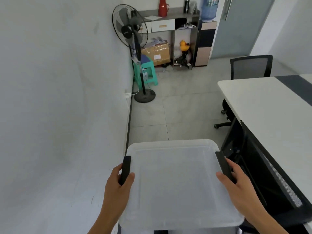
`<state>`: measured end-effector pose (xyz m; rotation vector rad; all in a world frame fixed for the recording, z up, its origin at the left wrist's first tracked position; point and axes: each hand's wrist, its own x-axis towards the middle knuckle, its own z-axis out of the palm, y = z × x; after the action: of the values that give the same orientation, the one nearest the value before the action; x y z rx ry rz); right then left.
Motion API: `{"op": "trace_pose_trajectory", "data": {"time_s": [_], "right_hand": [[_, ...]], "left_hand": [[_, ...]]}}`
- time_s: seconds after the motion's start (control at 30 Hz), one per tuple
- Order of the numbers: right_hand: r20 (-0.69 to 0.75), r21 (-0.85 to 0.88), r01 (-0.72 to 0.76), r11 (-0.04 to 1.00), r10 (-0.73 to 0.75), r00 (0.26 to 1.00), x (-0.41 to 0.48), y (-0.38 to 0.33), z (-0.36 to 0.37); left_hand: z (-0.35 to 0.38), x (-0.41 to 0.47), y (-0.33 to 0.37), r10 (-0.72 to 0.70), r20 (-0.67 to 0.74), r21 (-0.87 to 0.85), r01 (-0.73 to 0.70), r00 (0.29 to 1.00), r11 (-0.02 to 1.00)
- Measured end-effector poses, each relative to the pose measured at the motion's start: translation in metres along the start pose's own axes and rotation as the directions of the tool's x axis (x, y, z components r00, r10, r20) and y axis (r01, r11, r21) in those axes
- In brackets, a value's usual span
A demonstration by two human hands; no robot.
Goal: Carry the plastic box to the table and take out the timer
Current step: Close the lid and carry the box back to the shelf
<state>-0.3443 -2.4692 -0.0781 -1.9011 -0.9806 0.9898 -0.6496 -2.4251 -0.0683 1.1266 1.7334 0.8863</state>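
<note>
A translucent white plastic box (175, 179) with its lid on fills the lower middle of the head view, held above the floor. My left hand (118, 184) grips the black latch on its left side, thumb resting on the lid. My right hand (236, 183) grips the black latch on its right side in the same way. The white table (263, 105) stands to the right, its near corner ahead of the box. The frosted lid hides the inside, so the timer is not visible.
A black mesh chair (273, 179) is tucked under the table right beside the box. A second chair (251, 66) stands at the table's far end. A white wall runs along the left. A standing fan (133, 53), green stool and shelf unit sit ahead.
</note>
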Motion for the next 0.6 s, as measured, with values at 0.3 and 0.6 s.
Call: {"op": "trace_pose_trajectory", "data": {"time_s": [0.3, 0.6], "right_hand": [[-0.130, 0.083, -0.063, 0.995, 0.073, 0.989, 0.194, -0.071, 0.018], [-0.082, 0.082, -0.050, 0.995, 0.057, 0.995, 0.436, -0.156, 0.026]], "left_hand": [[0.076, 0.222, 0.106, 0.059, 0.151, 0.042, -0.066, 0.987, 0.997], [0.160, 0.425, 0.211, 0.027, 0.110, 0.009, -0.028, 0.994, 1.000]]}}
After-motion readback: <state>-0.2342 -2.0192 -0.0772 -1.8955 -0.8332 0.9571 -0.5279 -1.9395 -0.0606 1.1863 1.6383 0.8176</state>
